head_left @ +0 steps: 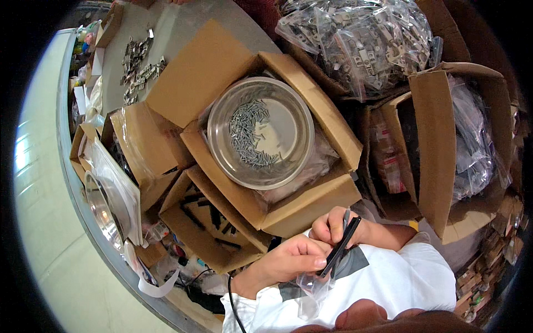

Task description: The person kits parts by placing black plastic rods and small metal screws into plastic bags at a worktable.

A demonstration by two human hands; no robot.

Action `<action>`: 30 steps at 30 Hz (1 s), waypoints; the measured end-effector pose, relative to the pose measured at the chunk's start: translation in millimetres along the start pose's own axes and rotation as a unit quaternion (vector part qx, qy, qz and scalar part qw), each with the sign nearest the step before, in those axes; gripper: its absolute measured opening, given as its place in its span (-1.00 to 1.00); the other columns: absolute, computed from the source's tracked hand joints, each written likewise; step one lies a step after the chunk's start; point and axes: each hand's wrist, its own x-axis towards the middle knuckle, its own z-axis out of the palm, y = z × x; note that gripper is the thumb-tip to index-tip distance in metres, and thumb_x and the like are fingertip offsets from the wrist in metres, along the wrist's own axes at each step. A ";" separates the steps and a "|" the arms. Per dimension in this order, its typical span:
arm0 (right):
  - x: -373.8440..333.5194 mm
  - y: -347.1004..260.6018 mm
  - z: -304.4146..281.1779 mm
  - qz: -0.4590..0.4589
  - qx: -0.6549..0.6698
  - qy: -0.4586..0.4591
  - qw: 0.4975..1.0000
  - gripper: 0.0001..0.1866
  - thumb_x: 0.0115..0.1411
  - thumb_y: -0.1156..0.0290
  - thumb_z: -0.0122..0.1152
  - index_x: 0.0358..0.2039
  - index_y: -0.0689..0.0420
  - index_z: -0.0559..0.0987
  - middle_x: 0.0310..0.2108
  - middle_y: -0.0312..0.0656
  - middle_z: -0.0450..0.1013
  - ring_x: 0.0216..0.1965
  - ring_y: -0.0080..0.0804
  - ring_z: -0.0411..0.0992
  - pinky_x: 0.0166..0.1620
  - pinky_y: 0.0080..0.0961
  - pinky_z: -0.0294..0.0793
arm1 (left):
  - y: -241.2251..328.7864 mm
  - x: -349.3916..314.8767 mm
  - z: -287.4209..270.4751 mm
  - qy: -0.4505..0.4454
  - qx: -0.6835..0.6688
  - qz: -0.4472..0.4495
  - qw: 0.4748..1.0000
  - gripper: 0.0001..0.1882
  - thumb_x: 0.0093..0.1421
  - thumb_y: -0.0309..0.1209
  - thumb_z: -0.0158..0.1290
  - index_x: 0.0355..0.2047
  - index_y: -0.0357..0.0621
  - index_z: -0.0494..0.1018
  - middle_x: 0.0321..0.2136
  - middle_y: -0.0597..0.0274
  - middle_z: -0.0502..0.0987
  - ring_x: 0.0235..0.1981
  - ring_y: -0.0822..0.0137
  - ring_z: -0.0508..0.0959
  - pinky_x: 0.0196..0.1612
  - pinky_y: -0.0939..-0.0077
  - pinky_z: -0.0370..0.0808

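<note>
Close to my white shirt, my left hand (pixel 291 260) pinches the lower end of a narrow black bar (pixel 340 248) between thumb and fingers. My right hand (pixel 331 225) is closed at the bar's upper end, with a slim grey rod-like piece (pixel 346 217) sticking up from its fingers. What kind of piece this is cannot be made out. A small clear plastic bag (pixel 313 288) hangs below the bar. Beyond my hands, a round bowl (pixel 304 158) with many loose screws (pixel 250 133) rests in an open cardboard box (pixel 311 208).
Left of my hands, a cardboard box (pixel 244 256) contains black bars. Clear bags of metal brackets (pixel 369 50) lie at the back right. Another open box (pixel 433 150) with plastic-wrapped parts stands to the right. Loose metal pieces (pixel 139 64) lie at the far left, near a shiny bowl (pixel 102 211).
</note>
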 end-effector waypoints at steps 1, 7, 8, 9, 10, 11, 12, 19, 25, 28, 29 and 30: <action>0.7 0.4 -0.8 -0.002 0.007 0.006 1.000 -0.79 -0.11 0.44 0.42 -0.39 0.07 0.63 -0.42 -0.26 0.34 -0.27 -0.31 0.34 -0.14 -0.38 0.29 | 1.2 1.3 -0.1 -0.002 -0.002 0.002 1.000 -0.64 0.08 -0.26 0.08 -0.61 -0.40 0.47 -0.55 0.11 0.45 -0.45 0.37 0.40 -0.38 0.61 0.25; 4.3 4.6 -5.1 -0.014 0.037 0.030 0.999 -0.81 -0.10 0.40 0.40 -0.46 0.15 0.59 -0.43 -0.24 0.33 -0.32 -0.32 0.32 -0.20 -0.41 0.29 | 7.7 2.6 -4.6 0.021 -0.024 -0.003 0.999 -0.64 0.07 -0.24 0.07 -0.63 -0.37 0.46 -0.54 0.05 0.47 -0.50 0.36 0.40 -0.40 0.61 0.26; 4.4 5.2 -5.5 -0.017 0.039 0.033 0.999 -0.81 -0.10 0.40 0.39 -0.47 0.16 0.57 -0.43 -0.24 0.33 -0.33 -0.33 0.32 -0.21 -0.42 0.30 | 6.4 2.9 -5.6 0.011 -0.030 0.014 0.999 -0.65 0.10 -0.25 0.05 -0.58 -0.36 0.47 -0.54 0.12 0.47 -0.52 0.43 0.37 -0.44 0.65 0.23; 4.5 6.1 -5.8 -0.020 0.045 0.039 0.998 -0.80 -0.10 0.40 0.39 -0.48 0.17 0.56 -0.44 -0.23 0.33 -0.34 -0.34 0.32 -0.23 -0.43 0.29 | 3.7 3.6 -7.6 0.001 -0.037 0.032 0.999 -0.66 0.14 -0.25 0.03 -0.54 -0.35 0.47 -0.53 0.19 0.46 -0.55 0.49 0.34 -0.47 0.68 0.20; 4.4 7.6 -6.8 -0.021 0.049 0.045 0.998 -0.80 -0.10 0.40 0.39 -0.48 0.18 0.55 -0.44 -0.23 0.32 -0.36 -0.35 0.31 -0.25 -0.44 0.29 | 1.5 3.7 -9.8 -0.010 -0.044 0.051 0.998 -0.67 0.18 -0.26 0.01 -0.50 -0.34 0.48 -0.53 0.26 0.46 -0.58 0.56 0.30 -0.51 0.72 0.16; 4.6 8.7 -7.3 -0.021 0.054 0.051 0.997 -0.79 -0.10 0.41 0.38 -0.49 0.19 0.53 -0.45 -0.23 0.32 -0.37 -0.36 0.31 -0.26 -0.45 0.29 | 3.5 2.5 -10.8 -0.010 -0.049 0.045 0.998 -0.67 0.18 -0.26 0.01 -0.50 -0.35 0.47 -0.53 0.26 0.45 -0.58 0.55 0.31 -0.51 0.72 0.17; 5.2 9.4 -7.3 -0.020 0.051 0.062 0.997 -0.79 -0.10 0.41 0.38 -0.49 0.19 0.53 -0.45 -0.22 0.31 -0.38 -0.38 0.30 -0.28 -0.46 0.29 | 7.3 0.7 -11.8 -0.009 -0.055 0.038 0.998 -0.68 0.17 -0.27 0.00 -0.50 -0.35 0.47 -0.54 0.25 0.45 -0.57 0.55 0.32 -0.51 0.72 0.17; 17.4 -0.4 5.2 -0.032 -0.099 0.168 0.980 -0.73 -0.10 0.36 0.37 -0.47 0.20 0.46 -0.48 -0.22 0.29 -0.48 -0.51 0.25 -0.42 -0.61 0.24 | 2.3 -14.3 -16.4 0.107 0.029 0.164 0.980 -0.65 0.08 -0.28 0.03 -0.58 -0.43 0.49 -0.47 0.03 0.49 -0.47 0.35 0.45 -0.38 0.62 0.33; 40.2 -36.3 23.1 -0.179 -0.298 0.236 0.907 -0.74 -0.01 0.34 0.33 -0.43 0.20 0.46 -0.42 -0.26 0.28 -0.57 -0.64 0.24 -0.52 -0.71 0.18 | -13.3 -34.6 -34.0 0.409 0.401 0.372 0.730 -0.86 0.08 -0.57 0.00 -0.39 -0.39 0.53 -0.39 0.14 0.50 -0.41 0.40 0.48 -0.36 0.56 0.40; 58.3 -31.9 43.6 -0.172 -0.367 0.182 0.896 -0.78 -0.04 0.42 0.35 -0.41 0.23 0.52 -0.41 -0.25 0.31 -0.52 -0.57 0.27 -0.47 -0.64 0.22 | -26.5 -42.5 -36.3 0.482 0.454 0.361 0.657 -0.80 0.00 -0.62 -0.02 -0.34 -0.35 0.53 -0.36 0.10 0.50 -0.43 0.32 0.52 -0.38 0.54 0.44; 64.3 -28.0 46.5 -0.168 -0.395 0.147 0.891 -0.79 -0.07 0.46 0.36 -0.41 0.23 0.53 -0.41 -0.24 0.33 -0.49 -0.52 0.30 -0.43 -0.60 0.26 | -33.1 -42.8 -43.6 0.484 0.478 0.376 0.629 -0.77 -0.01 -0.65 -0.04 -0.32 -0.35 0.54 -0.34 0.12 0.50 -0.49 0.37 0.51 -0.44 0.62 0.42; 70.6 -24.0 49.5 -0.153 -0.510 0.110 0.839 -0.80 -0.11 0.50 0.36 -0.42 0.22 0.54 -0.41 -0.22 0.37 -0.45 -0.46 0.33 -0.38 -0.56 0.29 | -38.1 -43.6 -46.0 0.488 0.472 0.378 0.629 -0.75 -0.04 -0.66 -0.04 -0.32 -0.35 0.53 -0.34 0.11 0.50 -0.49 0.37 0.51 -0.43 0.61 0.42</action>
